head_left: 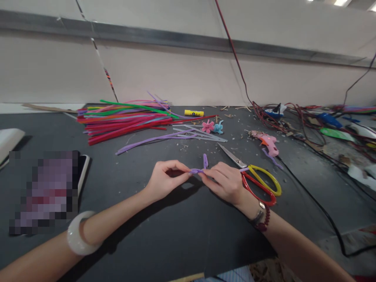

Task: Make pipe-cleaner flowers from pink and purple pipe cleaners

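A purple pipe cleaner point(205, 160), bent into small folded loops, is held between both hands above the dark table point(176, 227). My left hand point(169, 178) pinches one folded end with thumb and forefinger. Close beside it, my right hand point(223, 180) grips the same pipe cleaner, with one loop sticking up over the fingers and a straight tail coming out toward the right. Scissors point(246, 168) with red and yellow handles lie partly behind my right hand. Beyond the hands rest a pink pipe-cleaner flower point(208, 125) and a light blue one point(218, 127).
A pile of coloured pipe cleaners point(126, 121) lies at the back left, near a yellow glue stick point(194, 113). At right are a pink glue gun point(266, 141) with a black cord and tangled cables point(296, 129). A phone point(47, 192) lies at left.
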Demonstrator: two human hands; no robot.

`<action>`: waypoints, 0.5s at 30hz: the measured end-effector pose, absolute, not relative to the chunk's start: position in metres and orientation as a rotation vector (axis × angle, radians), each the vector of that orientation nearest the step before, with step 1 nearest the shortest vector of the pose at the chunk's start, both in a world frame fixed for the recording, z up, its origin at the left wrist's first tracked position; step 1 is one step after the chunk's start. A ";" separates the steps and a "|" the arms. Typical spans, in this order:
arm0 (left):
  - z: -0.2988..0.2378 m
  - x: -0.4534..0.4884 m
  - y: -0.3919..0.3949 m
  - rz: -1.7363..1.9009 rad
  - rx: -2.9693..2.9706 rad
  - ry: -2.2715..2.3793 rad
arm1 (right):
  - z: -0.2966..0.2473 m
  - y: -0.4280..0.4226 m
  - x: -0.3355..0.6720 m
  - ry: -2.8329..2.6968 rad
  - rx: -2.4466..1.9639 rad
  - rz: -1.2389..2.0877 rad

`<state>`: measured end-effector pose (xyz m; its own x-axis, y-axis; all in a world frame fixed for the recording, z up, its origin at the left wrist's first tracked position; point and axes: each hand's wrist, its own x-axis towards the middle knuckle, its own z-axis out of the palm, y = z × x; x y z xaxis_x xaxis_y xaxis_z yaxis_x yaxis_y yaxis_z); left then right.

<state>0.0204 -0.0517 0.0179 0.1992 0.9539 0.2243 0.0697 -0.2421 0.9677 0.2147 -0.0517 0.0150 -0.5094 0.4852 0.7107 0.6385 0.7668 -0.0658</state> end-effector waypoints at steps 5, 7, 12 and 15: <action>0.018 0.015 -0.041 1.130 1.429 1.029 | 0.022 -0.049 0.215 -2.200 -0.899 -0.083; 0.017 0.011 -0.035 1.139 1.369 1.021 | 0.024 -0.048 0.217 -2.184 -0.934 -0.008; 0.013 0.007 -0.025 1.189 1.188 0.993 | 0.024 -0.046 0.221 -2.139 -1.074 0.163; 0.014 0.008 -0.025 1.184 1.040 0.956 | 0.024 -0.047 0.219 -2.134 -1.146 0.337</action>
